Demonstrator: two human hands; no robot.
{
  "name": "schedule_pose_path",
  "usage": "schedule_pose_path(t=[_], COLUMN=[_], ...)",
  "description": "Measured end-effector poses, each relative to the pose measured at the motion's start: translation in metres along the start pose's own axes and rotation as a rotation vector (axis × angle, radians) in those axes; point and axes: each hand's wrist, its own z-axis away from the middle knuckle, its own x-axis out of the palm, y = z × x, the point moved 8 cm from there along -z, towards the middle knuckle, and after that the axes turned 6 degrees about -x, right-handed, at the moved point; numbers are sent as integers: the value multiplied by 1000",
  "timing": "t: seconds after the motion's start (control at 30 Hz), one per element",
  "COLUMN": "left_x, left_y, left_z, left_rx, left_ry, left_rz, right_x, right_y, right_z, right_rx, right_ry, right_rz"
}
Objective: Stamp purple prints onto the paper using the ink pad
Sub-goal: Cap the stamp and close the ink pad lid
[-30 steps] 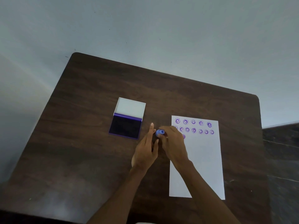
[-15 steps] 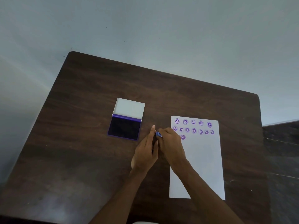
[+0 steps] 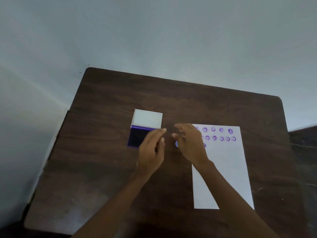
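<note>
Head view: left hand (image 3: 151,149) spread, right hand (image 3: 190,143) cupping a small blue stamp (image 3: 176,143) beside smiley-printed paper (image 3: 226,165).

The paper (image 3: 228,169) is white with purple smiley prints (image 3: 213,129). The ink pad (image 3: 137,137) is dark purple, its lid (image 3: 147,118) white. The table (image 3: 120,93) is dark brown woodgrain.

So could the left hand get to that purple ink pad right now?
Probably yes. The left hand already hovers over the near right part of the ink pad, whose lid is folded back, so the inked face lies bare. Nothing stands between them; the right hand is off to the side.
</note>
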Motion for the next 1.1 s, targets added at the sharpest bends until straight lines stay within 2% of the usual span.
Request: schedule_pose_path(t=[0.07,0.17,0.27,0.37,0.5,0.77,0.97,1.1], left_x=[-36,-70,-75,-66,-52,-61,-76,-75], left_y=[-15,-64,-105,-118,-124,-122,-114,-108], left_z=[-28,-51,-56,-60,-58,-53,-27,-8], left_rx=[-71,-414,-645,-710,-814,-779,-630,-533], left_ry=[123,203,126,-12,-84,-114,-181,-219], left_rz=[-58,-114,-111,-69,127,259,130,25], right_x=[2,27,52,60,63,51,52,73], right_y=[-16,-20,-18,-21,-22,-26,-38,-33], right_z=[-12,-24,-25,-26,-26,-12,21,46], right_rx=[33,211,364,426,471,375,131,104], right_ry=[48,-49,-133,-106,-109,-46,-8,-44], right_rz=[-126,-311,-385,-508,-561,-586,-300,-184])
